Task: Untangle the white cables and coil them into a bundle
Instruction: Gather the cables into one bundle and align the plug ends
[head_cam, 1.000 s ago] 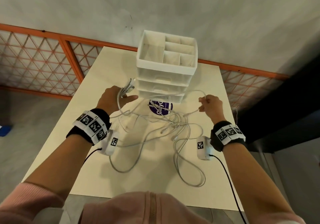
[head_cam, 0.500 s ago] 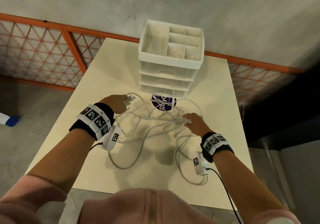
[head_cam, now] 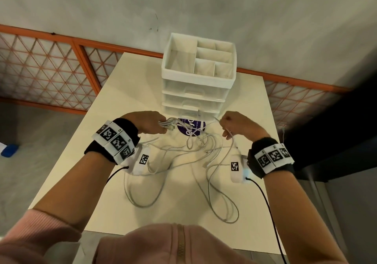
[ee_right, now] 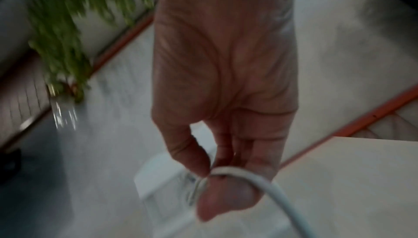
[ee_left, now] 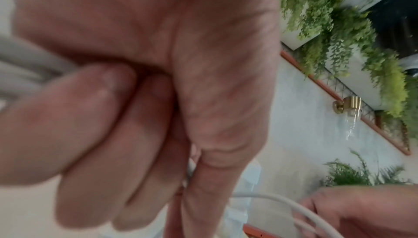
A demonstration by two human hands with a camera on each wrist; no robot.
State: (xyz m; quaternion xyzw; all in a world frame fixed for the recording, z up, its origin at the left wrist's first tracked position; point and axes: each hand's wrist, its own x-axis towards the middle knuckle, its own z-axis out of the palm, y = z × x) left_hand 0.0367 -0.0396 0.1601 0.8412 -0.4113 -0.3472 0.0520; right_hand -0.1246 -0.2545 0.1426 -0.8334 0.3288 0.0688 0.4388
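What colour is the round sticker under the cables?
Purple round sticker with white lettering; head view shows it best.

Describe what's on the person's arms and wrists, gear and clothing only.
Both forearms are bare, with pink sleeves pushed up toward the elbows. Each wrist carries a black band wrapped with a white strip of black-and-white square markers. Under each wrist hangs a white camera module with one more marker, and a thin black cable trails back from it. The left hand and right hand are ungloved.

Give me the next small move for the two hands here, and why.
Probably draw the right hand away from the left hand. The left grips a cluster of connector ends, the right pinches one strand, and the white cables between them are still crossed in a knot on the table.
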